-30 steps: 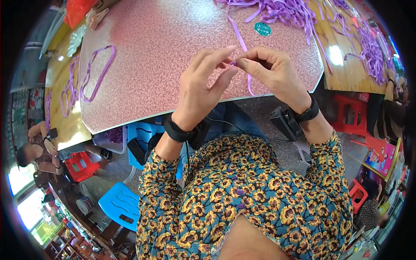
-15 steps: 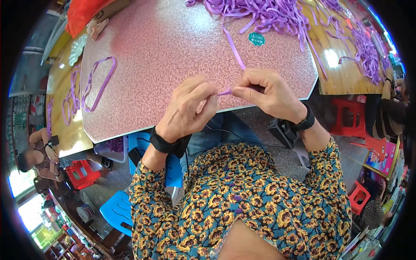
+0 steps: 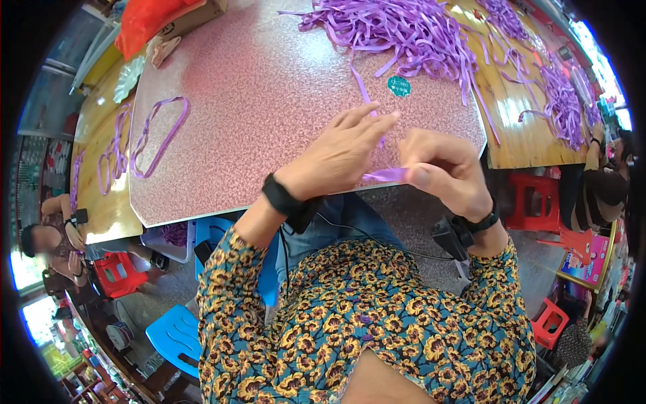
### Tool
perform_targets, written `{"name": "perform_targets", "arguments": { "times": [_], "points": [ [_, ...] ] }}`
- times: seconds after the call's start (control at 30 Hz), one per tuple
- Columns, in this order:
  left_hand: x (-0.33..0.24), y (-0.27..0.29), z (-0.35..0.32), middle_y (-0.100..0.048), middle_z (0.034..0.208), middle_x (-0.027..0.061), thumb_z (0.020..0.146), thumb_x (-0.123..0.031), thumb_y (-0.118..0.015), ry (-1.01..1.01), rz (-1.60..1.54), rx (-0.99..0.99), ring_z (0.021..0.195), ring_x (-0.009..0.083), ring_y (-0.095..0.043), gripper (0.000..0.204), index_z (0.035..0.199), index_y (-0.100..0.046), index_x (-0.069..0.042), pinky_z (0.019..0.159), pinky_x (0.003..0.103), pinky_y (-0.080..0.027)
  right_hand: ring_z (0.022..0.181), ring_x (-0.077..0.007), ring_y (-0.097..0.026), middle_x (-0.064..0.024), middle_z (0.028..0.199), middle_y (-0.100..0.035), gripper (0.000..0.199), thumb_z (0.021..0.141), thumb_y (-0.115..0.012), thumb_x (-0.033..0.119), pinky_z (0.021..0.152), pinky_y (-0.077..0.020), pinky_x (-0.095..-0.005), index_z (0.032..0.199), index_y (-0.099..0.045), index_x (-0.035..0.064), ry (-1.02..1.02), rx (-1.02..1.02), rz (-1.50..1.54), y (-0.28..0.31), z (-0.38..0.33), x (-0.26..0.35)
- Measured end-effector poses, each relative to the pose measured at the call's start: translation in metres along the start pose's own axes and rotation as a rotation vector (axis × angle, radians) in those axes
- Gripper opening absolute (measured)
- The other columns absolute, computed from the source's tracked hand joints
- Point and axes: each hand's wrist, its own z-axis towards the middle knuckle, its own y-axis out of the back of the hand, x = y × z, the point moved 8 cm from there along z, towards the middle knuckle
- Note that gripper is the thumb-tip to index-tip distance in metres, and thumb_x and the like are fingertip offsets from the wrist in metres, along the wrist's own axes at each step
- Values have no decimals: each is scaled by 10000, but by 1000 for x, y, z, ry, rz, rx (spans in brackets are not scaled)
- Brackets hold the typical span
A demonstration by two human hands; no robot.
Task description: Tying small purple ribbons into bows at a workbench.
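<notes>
My right hand (image 3: 447, 174) is closed, its thumb and bent forefinger pinching a purple ribbon (image 3: 385, 176) just above the table's near edge. A short twisted length of that ribbon runs left from the pinch to the palm side of my left hand (image 3: 336, 156). That hand's fingers are stretched toward the upper right, while its thumb is hidden beneath. Beyond the fingertips, a purple strand (image 3: 360, 79) leads up toward a big tangled heap of purple ribbons (image 3: 404, 37). Whether it joins the pinched ribbon is hidden by my hands.
The pink speckled table (image 3: 235, 148) carries a ribbon loop (image 3: 160, 131) at left and a green round sticker (image 3: 399, 86). Wooden tables flank it, with more ribbons (image 3: 562, 101) at right. Blue stools (image 3: 176, 337) and red stools (image 3: 531, 202) stand below. Other people sit on both sides.
My left hand has gone from a pinch on the ribbon to stretched fingers and has moved right. My right hand, still pinching, has shifted right and closer to me.
</notes>
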Motion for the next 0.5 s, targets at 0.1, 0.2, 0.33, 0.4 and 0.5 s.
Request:
{"name": "perform_targets", "arguments": {
  "times": [0.1, 0.2, 0.33, 0.4, 0.5],
  "points": [
    [2, -20, 9, -580, 1172, 119, 852, -89, -579, -164, 342, 206, 1189, 288, -496, 366, 1215, -544, -57, 1071, 462, -322, 686, -159, -474, -46, 740, -492, 245, 947, -573, 213, 625, -372, -319, 789, -585, 26, 264, -59, -14, 17, -7, 32],
    [15, -7, -1, -615, 1030, 89, 867, -112, -588, -92, 199, 246, 1058, 262, -558, 235, 1097, -606, -69, 1055, 463, -331, 687, -123, -429, -3, 717, -425, 240, 973, -546, 244, 671, -359, -300, 893, -601, 24, 410, -283, 36, 60, -22, 46],
    [37, 41, -34, -626, 810, 86, 915, -121, -584, 99, -146, 72, 811, 232, -601, 124, 982, -669, -61, 902, 363, -445, 660, -89, -388, 25, 717, -394, 216, 991, -523, 215, 699, -350, -287, 992, -599, 12, 370, -421, 232, 117, -37, 30],
    [61, 59, -67, -644, 816, 65, 942, -128, -567, 400, -373, -3, 792, 167, -599, 140, 963, -669, -34, 772, 292, -475, 654, -68, -371, 40, 717, -393, 218, 1002, -509, 196, 715, -341, -271, 1033, -603, 2, 246, -530, 318, 142, -41, 8],
    [79, 89, -108, -647, 890, 17, 997, -159, -513, 493, -468, -32, 825, 96, -579, 201, 1045, -628, -1, 729, 247, -463, 628, -60, -383, 37, 712, -438, 198, 974, -567, 188, 679, -365, -258, 1024, -631, 7, 149, -627, 383, 167, -44, -18]
  ]
}}
